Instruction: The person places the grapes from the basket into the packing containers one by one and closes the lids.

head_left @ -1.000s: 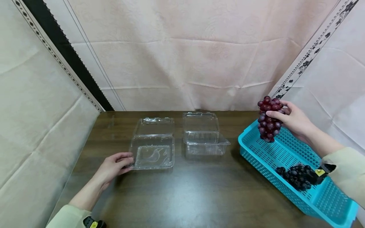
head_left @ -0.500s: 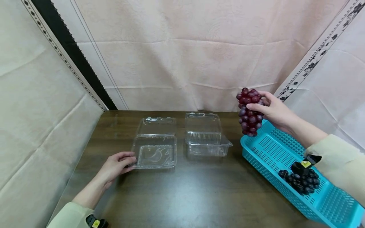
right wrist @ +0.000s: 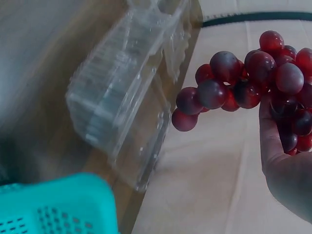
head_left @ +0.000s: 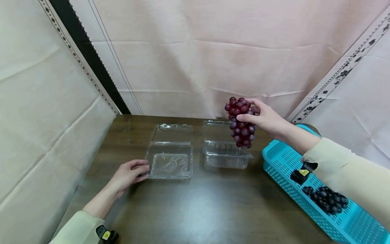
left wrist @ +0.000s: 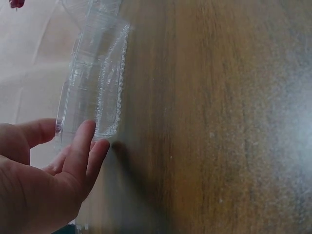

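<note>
A bunch of red grapes (head_left: pixel 242 127) is gripped by the right hand (head_left: pixel 266 118), raised in front of and above the right clear container (head_left: pixel 226 160). In the right wrist view the thumb presses against the grapes (right wrist: pixel 263 68). The left hand (head_left: pixel 128 174) pinches the near left edge of the other clear container (head_left: pixel 170 166), which lies with its lid folded back. In the left wrist view, thumb and fingers of the left hand (left wrist: pixel 63 170) lie on both sides of that container's rim (left wrist: pixel 92 92).
A turquoise basket (head_left: pixel 300 200) stands on the right of the brown table (head_left: pixel 195 210), holding a bunch of black grapes (head_left: pixel 327 200). Pale cloth (head_left: pixel 213 67) hangs behind and at both sides.
The right hand has carried the red grapes leftward from above the basket to beside the right container's lid. The left hand keeps its hold; the whole head view has shifted slightly.
</note>
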{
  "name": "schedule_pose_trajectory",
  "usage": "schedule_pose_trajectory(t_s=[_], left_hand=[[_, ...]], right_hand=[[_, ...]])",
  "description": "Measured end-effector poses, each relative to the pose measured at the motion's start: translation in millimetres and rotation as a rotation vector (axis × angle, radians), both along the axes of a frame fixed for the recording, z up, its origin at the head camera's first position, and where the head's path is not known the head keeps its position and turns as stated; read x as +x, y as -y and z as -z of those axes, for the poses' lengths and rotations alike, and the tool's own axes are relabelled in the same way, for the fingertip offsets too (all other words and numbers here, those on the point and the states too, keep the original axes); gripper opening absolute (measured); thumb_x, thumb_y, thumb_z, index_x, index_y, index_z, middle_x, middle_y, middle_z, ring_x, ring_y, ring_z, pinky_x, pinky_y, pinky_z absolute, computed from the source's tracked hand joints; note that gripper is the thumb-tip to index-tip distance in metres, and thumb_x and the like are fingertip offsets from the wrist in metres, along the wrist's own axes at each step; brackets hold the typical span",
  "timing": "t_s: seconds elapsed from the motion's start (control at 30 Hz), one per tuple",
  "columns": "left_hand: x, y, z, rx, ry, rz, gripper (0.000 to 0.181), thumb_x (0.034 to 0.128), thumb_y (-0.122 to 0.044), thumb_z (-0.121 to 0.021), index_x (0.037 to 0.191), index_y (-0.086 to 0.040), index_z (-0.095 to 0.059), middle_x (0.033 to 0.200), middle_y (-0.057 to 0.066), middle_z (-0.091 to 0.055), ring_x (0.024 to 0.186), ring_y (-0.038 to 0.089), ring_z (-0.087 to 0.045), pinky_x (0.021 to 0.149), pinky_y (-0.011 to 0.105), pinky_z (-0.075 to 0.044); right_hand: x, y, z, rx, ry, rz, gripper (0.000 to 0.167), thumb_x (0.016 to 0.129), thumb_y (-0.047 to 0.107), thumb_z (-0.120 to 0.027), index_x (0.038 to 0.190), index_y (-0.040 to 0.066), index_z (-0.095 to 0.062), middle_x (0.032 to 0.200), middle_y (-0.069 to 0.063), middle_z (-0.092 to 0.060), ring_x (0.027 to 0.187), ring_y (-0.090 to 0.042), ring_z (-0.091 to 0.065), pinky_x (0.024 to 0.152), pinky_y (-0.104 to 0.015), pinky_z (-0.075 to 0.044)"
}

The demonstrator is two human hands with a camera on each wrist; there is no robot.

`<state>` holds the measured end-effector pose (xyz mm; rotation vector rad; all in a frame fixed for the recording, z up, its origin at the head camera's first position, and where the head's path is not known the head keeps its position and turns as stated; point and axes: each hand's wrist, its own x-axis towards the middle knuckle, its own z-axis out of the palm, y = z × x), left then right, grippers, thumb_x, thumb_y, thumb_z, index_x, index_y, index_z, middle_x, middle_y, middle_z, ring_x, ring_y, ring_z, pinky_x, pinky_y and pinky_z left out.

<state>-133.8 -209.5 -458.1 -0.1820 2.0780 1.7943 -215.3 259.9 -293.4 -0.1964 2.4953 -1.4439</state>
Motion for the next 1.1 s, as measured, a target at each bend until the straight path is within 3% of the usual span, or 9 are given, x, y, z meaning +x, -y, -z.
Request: schedule_pose_trajectory(t_s=[0.37, 0.67, 1.1], left_hand=[[-1.4, -3.4, -0.6, 0.035, -0.003, -0.015, 0.054, 0.1077, -0.011, -0.066, 0.151, 0.014, -0.046, 0.139, 0.031, -0.061, 0.113, 0.019, -0.071, 0.093, 0.032, -0.065], [-0.3, -5.2, 0.9, 0.046, 0.006, -0.042, 0.05, 0.1075, -0.008, -0.065, 0.149, 0.013, -0.048, 0.137, 0.03, -0.061, 0.112, 0.02, -0.071, 0.092, 0.03, -0.065], [0.5, -6.7, -2.1, 0.061, 0.012, -0.055, 0.049, 0.1072, -0.006, -0.063, 0.15, 0.014, -0.048, 0.137, 0.029, -0.06, 0.11, 0.018, -0.07, 0.092, 0.027, -0.065]], right_hand=[[-11.1, 54, 5.1, -0.046, 0.016, -0.11, 0.079, 0.099, 0.029, -0.077, 0.163, 0.012, -0.035, 0.15, -0.017, -0.055, 0.138, -0.031, -0.053, 0.117, -0.052, -0.048], [-23.0, 108, 10.0, -0.083, -0.004, -0.204, 0.076, 0.095, 0.022, -0.079, 0.16, 0.011, -0.04, 0.144, -0.018, -0.06, 0.132, -0.032, -0.06, 0.108, -0.049, -0.056], [-31.7, 161, 17.4, -0.015, -0.057, -0.317, 0.079, 0.093, 0.025, -0.082, 0.159, 0.01, -0.042, 0.141, -0.016, -0.063, 0.132, -0.029, -0.061, 0.114, -0.047, -0.053]])
